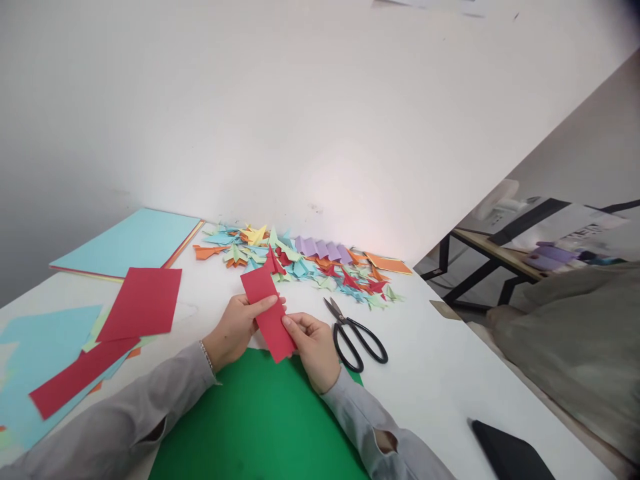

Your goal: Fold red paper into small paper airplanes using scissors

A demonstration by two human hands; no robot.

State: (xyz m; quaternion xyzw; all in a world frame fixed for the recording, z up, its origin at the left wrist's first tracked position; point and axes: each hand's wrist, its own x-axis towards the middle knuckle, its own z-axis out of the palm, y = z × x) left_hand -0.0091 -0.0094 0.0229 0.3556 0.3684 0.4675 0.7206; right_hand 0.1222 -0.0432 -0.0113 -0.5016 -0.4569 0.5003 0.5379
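We see the left hand (234,335) pinching a red paper rectangle (265,303), thumb flat on its face and fingers behind, while the right hand (319,350) closes thumb and fingertips on its lower right edge. We take the two grips as a way to keep the paper taut and slanted in mid-air, facing the eyes. Well left of the left hand lie a loose light blue sheet (50,333) and a narrow red strip (85,379); nearer, a larger red sheet (143,303) rests partly over the strip, perhaps kept within the left hand's reach. Beyond it is a stack of coloured sheets (135,243), blue on top. Below both hands spreads a green sheet (250,420), probably a work surface. Just beyond them, small folded paper pieces (255,235) and pleated purple paper (323,250) line the wall, likely pushed back for room. Just right of the right hand, scissors (343,323) lie slightly parted, handles towards us, presumably for easy pick-up. Farther right, a black flat object (510,453) is cut off by the lower border, so we cannot name it. We cannot make out most of the left fingers behind the paper, the right hand's curled fingertips, or individual folds in the pile.
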